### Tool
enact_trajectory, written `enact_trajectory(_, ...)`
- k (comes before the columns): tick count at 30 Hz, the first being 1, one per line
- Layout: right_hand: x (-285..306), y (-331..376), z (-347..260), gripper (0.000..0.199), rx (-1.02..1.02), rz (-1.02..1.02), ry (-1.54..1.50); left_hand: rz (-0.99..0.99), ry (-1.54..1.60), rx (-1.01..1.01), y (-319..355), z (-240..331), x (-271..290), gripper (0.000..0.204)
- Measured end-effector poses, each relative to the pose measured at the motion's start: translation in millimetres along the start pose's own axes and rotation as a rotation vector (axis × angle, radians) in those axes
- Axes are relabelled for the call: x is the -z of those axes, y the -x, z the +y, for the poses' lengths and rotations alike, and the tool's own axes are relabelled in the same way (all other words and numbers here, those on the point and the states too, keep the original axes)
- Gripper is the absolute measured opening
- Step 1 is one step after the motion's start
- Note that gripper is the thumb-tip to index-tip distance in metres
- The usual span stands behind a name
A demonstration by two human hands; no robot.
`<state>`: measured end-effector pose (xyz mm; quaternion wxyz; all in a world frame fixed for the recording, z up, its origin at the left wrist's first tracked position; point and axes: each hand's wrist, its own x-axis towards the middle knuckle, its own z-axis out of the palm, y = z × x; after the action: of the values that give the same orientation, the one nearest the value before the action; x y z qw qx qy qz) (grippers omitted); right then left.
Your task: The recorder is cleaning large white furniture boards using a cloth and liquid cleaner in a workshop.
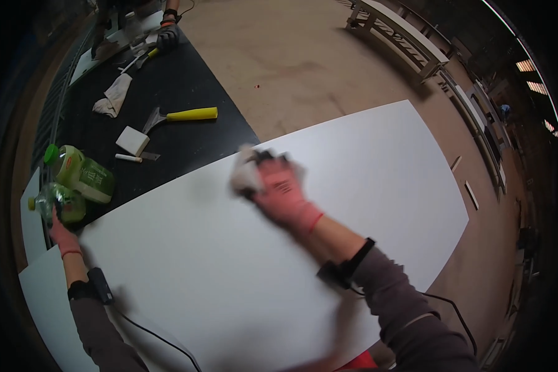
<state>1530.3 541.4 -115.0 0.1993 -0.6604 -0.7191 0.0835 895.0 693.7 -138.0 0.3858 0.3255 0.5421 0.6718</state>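
Both hands wear pink gloves: the right hand (283,193) presses a crumpled white rag (247,175) flat onto the white board (353,186), fingers clenched over it, while the left hand (61,230) grips a green bottle (61,203) at the board's left edge. Just beyond it a second green bottle (84,175) lies on the black tabletop (186,87), with a white block (132,141) and a yellow-handled scraper (183,115) farther off. Another person's gloved hand (167,36) works at the far end.

My right hand (283,189) wore a pink glove and pressed a white cloth (247,173) on the white panel (328,204). Beyond the panel's left end, my left hand (61,232), also pink-gloved, held a green bottle (59,203); a yellow-handled scraper (183,115) lay on black.
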Motion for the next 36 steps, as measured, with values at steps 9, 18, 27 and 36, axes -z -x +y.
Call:
enact_trajectory(9, -78.8, 16.1, -162.2, 0.065, 0.605, -0.398, -0.166, -0.052, -0.628, -0.644, 122.5, 133.0, -34.8, 0.038)
enact_trajectory(18, 46.0, -26.5, 176.9, 0.061, -0.370, 0.012, 0.282, -0.363, -0.638, -0.152, 304.0, 106.4, -216.8, 0.063)
enact_trajectory(27, 189.0, 139.2, 420.9, 0.056, -0.723, 0.042, 0.471, -1.103, -1.275, -0.341, 449.0, 63.1, -486.1, 0.048)
enact_trajectory(36, 241.3, 203.0, 532.7, 0.059, -0.537, 0.032, 0.375, -1.379, -1.740, -0.617, 560.8, 11.4, -683.5, 0.039)
